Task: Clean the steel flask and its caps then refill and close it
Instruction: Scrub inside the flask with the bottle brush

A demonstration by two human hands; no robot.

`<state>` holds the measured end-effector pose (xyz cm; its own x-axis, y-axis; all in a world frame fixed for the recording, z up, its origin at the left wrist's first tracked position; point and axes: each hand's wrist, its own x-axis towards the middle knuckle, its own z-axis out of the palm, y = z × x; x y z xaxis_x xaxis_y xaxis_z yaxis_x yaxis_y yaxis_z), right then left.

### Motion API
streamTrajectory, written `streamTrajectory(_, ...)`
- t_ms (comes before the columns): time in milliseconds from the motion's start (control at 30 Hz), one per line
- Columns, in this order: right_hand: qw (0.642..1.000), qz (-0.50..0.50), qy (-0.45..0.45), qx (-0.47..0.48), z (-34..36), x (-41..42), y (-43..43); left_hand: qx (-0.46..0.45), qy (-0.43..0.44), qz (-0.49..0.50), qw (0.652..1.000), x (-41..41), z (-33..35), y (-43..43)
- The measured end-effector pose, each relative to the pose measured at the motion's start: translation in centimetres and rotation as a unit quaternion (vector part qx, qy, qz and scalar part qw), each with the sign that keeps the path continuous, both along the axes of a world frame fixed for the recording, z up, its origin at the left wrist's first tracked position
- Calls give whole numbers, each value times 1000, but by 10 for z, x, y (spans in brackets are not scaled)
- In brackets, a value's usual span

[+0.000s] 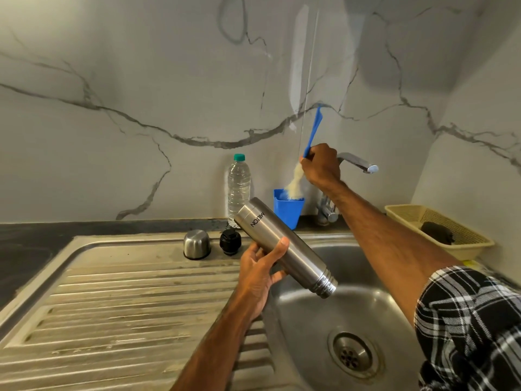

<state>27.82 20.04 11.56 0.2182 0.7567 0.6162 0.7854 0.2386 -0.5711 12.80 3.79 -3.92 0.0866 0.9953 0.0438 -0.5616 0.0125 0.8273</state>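
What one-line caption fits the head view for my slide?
Left hand holds the steel flask tilted over the sink while right hand holds a blue-handled brush at the blue cup.

The only camera rides on my head, facing forward and down at the steel sink (304, 320) and drainboard (127, 300). It is near enough that my left hand (262, 272) and right hand (321, 167) sit mid-frame, and its wide lens takes in the marble wall (141, 80) behind.

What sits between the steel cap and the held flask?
The black inner cap, standing on the sink ledge; the head view shows it.
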Motion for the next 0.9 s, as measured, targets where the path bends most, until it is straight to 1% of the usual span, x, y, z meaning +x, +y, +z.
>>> streamTrajectory(100, 999, -15, 26, 27, 3, 0, 0, -1, 4, 2, 1000, 0, 0, 1)
streamTrajectory(200, 1000, -10, 17, -19, -2, 1, 3, -2, 6, 5, 1000, 1, -1, 1)
streamTrajectory(233, 999, -9, 27, -14, -3, 3, 3, -2, 7, 5, 1000, 1, -1, 1)
streamTrajectory(367, 992, -15, 116, 49, 10, 17, -11, -6, 4, 12, 1000, 1, -3, 3)
streamTrajectory(467, 976, -31, 190, 102, 17, 31, -25, -7, 2, 16, 1000, 2, -3, 4)
streamTrajectory(533, 965, -20, 220, 143, 18, 36, -38, -6, 2, 16, 1000, 1, -2, 4)
streamTrajectory(567, 962, -13, 219, 161, 18, 37, -46, -4, 2, 15, 1000, 1, -1, 4)
streamTrajectory(667, 962, -12, 180, 205, 22, 35, -73, -4, -3, 17, 1000, -1, 1, 3)
streamTrajectory(733, 960, -12, 173, 219, 24, 37, -90, -8, -10, 23, 1000, -3, 1, 3)
streamTrajectory(900, 944, 0, 250, 214, 8, 57, -136, -12, -14, 33, 999, -7, 1, 3)
